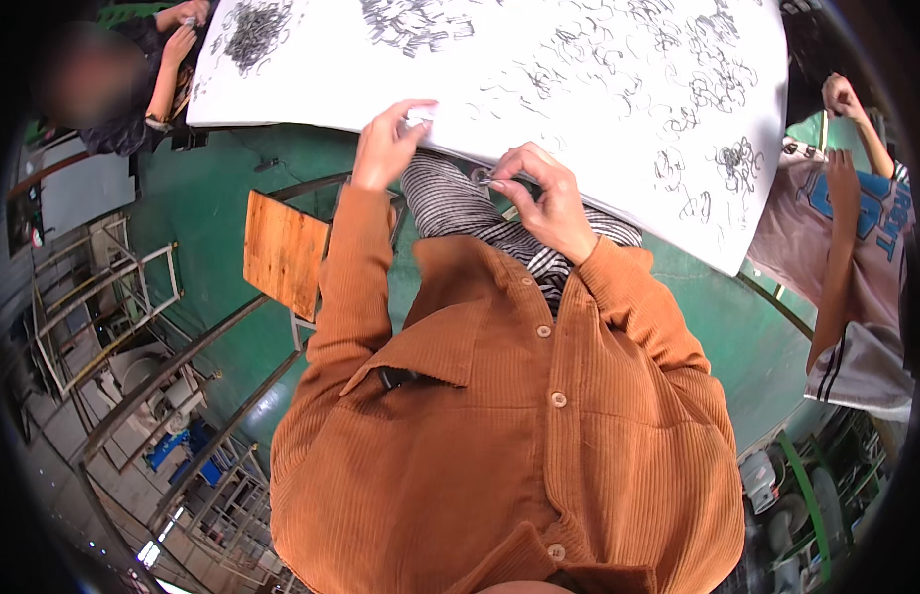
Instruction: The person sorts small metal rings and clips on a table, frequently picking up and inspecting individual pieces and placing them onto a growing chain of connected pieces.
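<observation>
Over the near edge of the white table [321,84], my left hand [386,147] has its thumb and fingers curled together round a small whitish piece [417,117], too small to make out its kind. My right hand [547,193] is just off the table edge, above my striped trousers [445,198]. Its thumb and forefinger pinch a small, thin, dark curved piece [482,177]. Many black curved strips [677,99] lie scattered over the right of the tabletop. Short straight dark strips [420,25] are spread at the far middle, and a dense dark pile [257,35] sits at the far left.
A wooden stool [285,255] stands to my left on the green floor [222,198]. One person's hands [178,40] are at the far left corner. At the right sits a person in a pale pink shirt [806,213]. Metal frames [103,297] stand further left.
</observation>
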A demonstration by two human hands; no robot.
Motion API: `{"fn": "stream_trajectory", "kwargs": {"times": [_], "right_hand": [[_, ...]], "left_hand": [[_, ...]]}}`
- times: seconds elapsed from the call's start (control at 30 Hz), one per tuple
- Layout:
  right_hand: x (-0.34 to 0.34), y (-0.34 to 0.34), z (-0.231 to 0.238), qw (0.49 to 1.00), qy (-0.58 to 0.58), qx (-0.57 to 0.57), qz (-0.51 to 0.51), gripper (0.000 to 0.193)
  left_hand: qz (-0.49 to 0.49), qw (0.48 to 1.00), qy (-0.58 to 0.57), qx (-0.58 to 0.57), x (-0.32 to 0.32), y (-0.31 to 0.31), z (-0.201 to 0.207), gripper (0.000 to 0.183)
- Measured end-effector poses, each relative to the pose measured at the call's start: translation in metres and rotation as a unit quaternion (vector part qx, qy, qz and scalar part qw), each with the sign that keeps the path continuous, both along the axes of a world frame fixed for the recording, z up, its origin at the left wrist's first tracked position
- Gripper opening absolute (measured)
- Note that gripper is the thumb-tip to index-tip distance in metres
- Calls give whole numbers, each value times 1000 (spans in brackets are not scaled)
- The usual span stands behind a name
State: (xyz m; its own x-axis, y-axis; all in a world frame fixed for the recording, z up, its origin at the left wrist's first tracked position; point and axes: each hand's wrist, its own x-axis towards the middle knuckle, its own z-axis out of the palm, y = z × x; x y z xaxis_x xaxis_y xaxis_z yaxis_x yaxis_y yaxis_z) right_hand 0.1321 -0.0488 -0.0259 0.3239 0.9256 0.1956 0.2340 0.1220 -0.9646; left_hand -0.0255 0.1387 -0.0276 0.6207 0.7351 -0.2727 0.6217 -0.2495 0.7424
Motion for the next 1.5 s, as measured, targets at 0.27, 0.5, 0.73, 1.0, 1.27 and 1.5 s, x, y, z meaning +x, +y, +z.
{"fn": "stream_trajectory", "kwargs": {"times": [0.27, 0.5, 0.73, 1.0, 1.27, 1.5], "right_hand": [[4, 2, 1, 998, -20, 24, -58, 13], [3, -1, 2, 995, -38, 34, -82, 10], [15, -12, 2, 996, -60, 6, -63, 11], [159, -19, -56, 834, -334, -245, -365, 13], [168, 9, -60, 838, -369, -305, -263, 15], [57, -23, 27, 979, 142, -131, -72, 11]], "left_hand": [[184, 877, -372, -244, 23, -90, 12, 34], [173, 922, -317, -141, 30, -105, 25, 27], [104, 949, -296, -32, 31, -115, 43, 24], [71, 955, -286, -23, 33, -125, 40, 24], [84, 961, -262, -13, 24, -124, 36, 26], [108, 939, -318, -73, 22, -129, 35, 24]]}}
